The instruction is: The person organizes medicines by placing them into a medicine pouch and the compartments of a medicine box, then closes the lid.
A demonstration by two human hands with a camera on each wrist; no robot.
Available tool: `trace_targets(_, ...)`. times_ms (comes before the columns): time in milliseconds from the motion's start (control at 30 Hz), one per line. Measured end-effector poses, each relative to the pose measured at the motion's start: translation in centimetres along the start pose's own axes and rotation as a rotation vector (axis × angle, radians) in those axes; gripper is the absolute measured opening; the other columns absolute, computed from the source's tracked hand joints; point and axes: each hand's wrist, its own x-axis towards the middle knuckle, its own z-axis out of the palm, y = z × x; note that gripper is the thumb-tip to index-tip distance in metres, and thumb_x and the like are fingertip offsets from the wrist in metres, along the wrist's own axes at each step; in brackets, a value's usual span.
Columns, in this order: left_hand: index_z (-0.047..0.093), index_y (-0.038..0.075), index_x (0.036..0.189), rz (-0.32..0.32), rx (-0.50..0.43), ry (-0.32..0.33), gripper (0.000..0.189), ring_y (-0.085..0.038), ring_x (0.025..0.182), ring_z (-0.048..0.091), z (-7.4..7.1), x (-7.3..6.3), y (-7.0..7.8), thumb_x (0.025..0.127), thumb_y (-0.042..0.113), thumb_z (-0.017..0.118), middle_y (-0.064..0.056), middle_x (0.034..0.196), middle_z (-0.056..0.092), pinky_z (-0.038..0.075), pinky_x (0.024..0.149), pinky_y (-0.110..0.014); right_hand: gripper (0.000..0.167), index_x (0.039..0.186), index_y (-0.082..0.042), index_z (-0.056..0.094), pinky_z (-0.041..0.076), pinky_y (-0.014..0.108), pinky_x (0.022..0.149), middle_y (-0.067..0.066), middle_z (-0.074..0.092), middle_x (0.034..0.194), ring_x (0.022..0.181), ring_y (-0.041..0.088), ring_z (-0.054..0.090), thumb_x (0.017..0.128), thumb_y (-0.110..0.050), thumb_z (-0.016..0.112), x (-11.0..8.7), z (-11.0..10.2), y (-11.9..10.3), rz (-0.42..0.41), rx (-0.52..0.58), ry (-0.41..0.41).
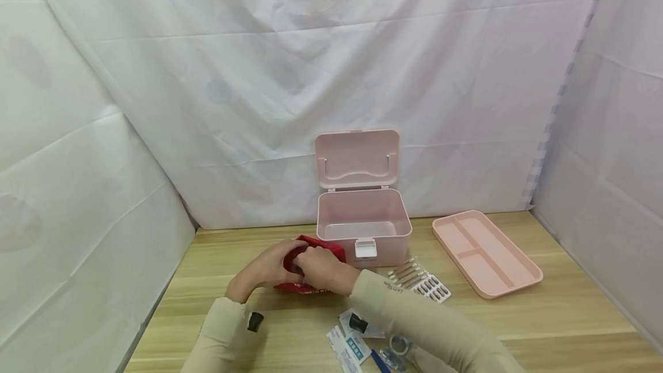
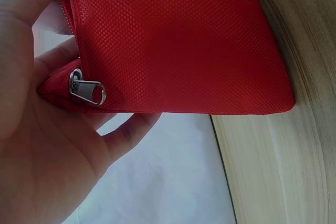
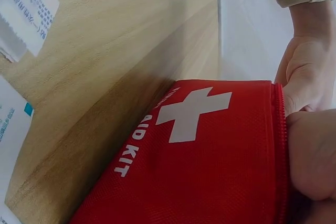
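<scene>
The left hand (image 1: 269,265) grips the red pouch (image 2: 173,45) by its unzipped edge; the right hand (image 1: 325,269) is at the opening, fingers hidden, so its hold cannot be told.

One red woven-fabric zip pouch (image 3: 226,177) shows, with one white cross (image 3: 193,114) and one silver metal zip pull (image 2: 88,88). There are two grips, one left grip (image 1: 271,263) and one right grip (image 1: 322,269), and two beige sleeves (image 1: 220,327). One pink plastic box (image 1: 388,251) has one lid (image 1: 357,151) and one white latch (image 1: 365,248); one flat pink plastic tray (image 1: 499,246) has three compartments. One silvery capsule blister pack (image 1: 433,288), at least three white-and-blue flat packets (image 1: 342,351) and one blue stick-shaped item (image 1: 380,361) lie on one wooden desk (image 1: 570,321); the slim brown sticks (image 1: 406,274) are too small to count surely.
</scene>
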Motion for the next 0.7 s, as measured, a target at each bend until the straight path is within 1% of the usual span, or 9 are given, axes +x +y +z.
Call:
trace_targets(200, 0.056, 0.003, 0.134, 0.002, 0.003, 0.002, 0.07, -0.03, 0.119, 0.058, 0.0, 0.0, 0.1, 0.074, 0.025, 0.085, -0.012, 0.131, 0.061, 0.046, 0.103, -0.049, 0.013, 0.1, -0.021, 0.075, 0.059, 0.029, 0.082, -0.005, 0.073, 0.088, 0.073, 0.008, 0.062, 0.087, -0.025, 0.076, 0.0, 0.0, -0.1, 0.017, 0.013, -0.022)
trace_targets(400, 0.056, 0.004, 0.135, 0.018, -0.003, 0.002, 0.072, -0.03, 0.12, 0.057, 0.1, -0.1, -0.1, 0.075, 0.03, 0.086, -0.011, 0.131, 0.061, 0.046, 0.103, -0.05, 0.021, 0.104, -0.021, 0.075, 0.058, 0.03, 0.083, -0.004, 0.073, 0.091, 0.074, 0.01, 0.064, 0.084, -0.022, 0.079, -0.3, -0.4, -0.2, 0.058, 0.048, -0.052)
trace_targets(500, 0.055, 0.005, 0.136, 0.009, -0.008, -0.002, 0.074, -0.031, 0.122, 0.056, 0.0, -0.2, -0.1, 0.075, 0.033, 0.086, -0.011, 0.134, 0.059, 0.045, 0.104, -0.051, 0.023, 0.105, -0.017, 0.075, 0.059, 0.03, 0.083, -0.001, 0.074, 0.093, 0.077, 0.011, 0.067, 0.083, -0.022, 0.08, -0.6, -0.9, -0.2, 0.054, 0.024, -0.024)
trace_targets(600, 0.054, 0.006, 0.138, -0.009, -0.021, -0.005, 0.075, -0.031, 0.124, 0.055, -0.1, -0.2, 0.0, 0.075, 0.032, 0.086, -0.011, 0.136, 0.058, 0.044, 0.105, -0.052, 0.021, 0.102, -0.014, 0.074, 0.059, 0.028, 0.08, 0.0, 0.074, 0.091, 0.076, 0.011, 0.067, 0.083, -0.022, 0.08, -0.9, -1.5, -0.2, 0.033, -0.011, 0.023)
trace_targets(700, 0.054, 0.007, 0.139, -0.031, -0.036, -0.013, 0.076, -0.031, 0.122, 0.056, -0.1, -0.3, 0.1, 0.074, 0.03, 0.087, -0.011, 0.136, 0.058, 0.046, 0.103, -0.052, 0.013, 0.099, -0.013, 0.073, 0.059, 0.026, 0.076, 0.0, 0.072, 0.087, 0.072, 0.01, 0.065, 0.087, -0.018, 0.075, -1.3, -2.1, 0.0, 0.012, -0.034, 0.054)
